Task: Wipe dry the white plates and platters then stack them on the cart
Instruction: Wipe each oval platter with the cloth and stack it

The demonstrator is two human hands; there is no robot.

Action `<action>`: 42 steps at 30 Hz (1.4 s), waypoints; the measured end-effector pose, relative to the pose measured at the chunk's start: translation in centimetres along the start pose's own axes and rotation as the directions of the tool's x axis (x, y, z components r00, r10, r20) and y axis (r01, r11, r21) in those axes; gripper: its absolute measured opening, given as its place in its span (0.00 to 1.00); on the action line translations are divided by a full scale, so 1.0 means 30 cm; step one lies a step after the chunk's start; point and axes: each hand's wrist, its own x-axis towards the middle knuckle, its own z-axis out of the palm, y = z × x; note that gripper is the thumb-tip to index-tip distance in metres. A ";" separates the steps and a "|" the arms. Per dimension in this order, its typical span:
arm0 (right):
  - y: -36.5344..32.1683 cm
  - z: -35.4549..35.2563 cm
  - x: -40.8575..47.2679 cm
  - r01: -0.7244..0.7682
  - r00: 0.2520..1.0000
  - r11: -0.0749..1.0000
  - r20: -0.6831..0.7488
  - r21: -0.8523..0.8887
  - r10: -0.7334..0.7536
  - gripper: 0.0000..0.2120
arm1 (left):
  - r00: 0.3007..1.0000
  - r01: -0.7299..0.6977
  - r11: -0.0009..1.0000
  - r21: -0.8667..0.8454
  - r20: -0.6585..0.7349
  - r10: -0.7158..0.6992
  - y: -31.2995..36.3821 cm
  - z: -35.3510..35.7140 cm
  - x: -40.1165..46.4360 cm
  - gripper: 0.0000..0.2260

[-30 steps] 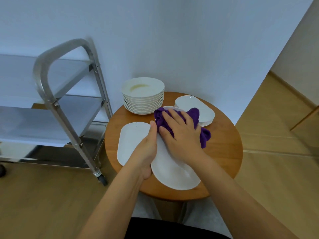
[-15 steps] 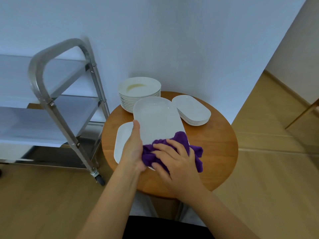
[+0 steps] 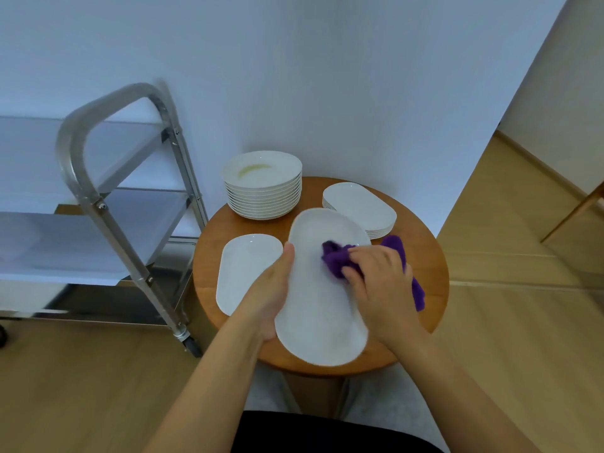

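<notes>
Gripping the platter's [image 3: 318, 308] left edge, left hand [image 3: 273, 297] steadies it while right hand [image 3: 380, 289] clutches purple cloth [image 3: 336, 259].

Home-like room corner, round wooden table [image 3: 425, 256], steel cart [image 3: 108, 204], wood floor [image 3: 523, 338]

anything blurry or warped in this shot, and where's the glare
Head view: the purple cloth is smeared by motion where the right hand rubs it on the platter, and the left hand gripping the platter's edge is sharper. The wide lens bends the cart frame and the wall edges. Lighting is soft and even, with a small glint on the plate stack.
</notes>
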 end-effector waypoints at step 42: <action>-0.039 0.047 -0.035 -0.320 0.803 0.073 0.230 0.945 0.549 0.21 | 0.913 -0.359 0.931 -0.064 -0.230 0.336 0.040 0.074 -0.010 0.08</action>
